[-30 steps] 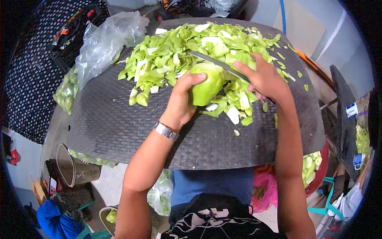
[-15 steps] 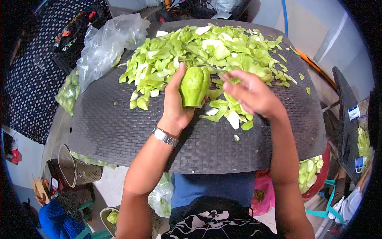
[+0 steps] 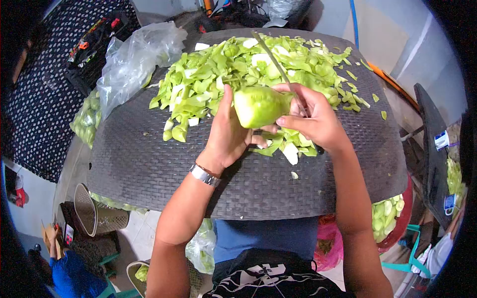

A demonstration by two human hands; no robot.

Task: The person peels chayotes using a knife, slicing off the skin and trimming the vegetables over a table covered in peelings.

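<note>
A pale green chayote [image 3: 261, 107] lies sideways above the table, its broad end toward my left hand. My right hand [image 3: 315, 116] grips its narrow end between thumb and fingers. The same hand also holds a thin knife [image 3: 271, 54], whose dark blade points up and away over the peelings. My left hand [image 3: 226, 131], with a metal watch on the wrist, is loosely around the broad end. Its thumb is raised and its fingers are spread below the chayote. Beyond both hands spreads a heap of green peelings [image 3: 198, 74].
The peelings cover the far half of the dark woven table [image 3: 149, 169]. A clear plastic bag [image 3: 136, 59] lies at its left edge. Under the right edge stands a red basin [image 3: 402, 218] of pale green pieces. Another person in blue [image 3: 74, 275] is at lower left.
The chayote has turned from upright to sideways. My right hand has come in and taken its narrow end, the knife now pointing up. My left hand has loosened its grip.
</note>
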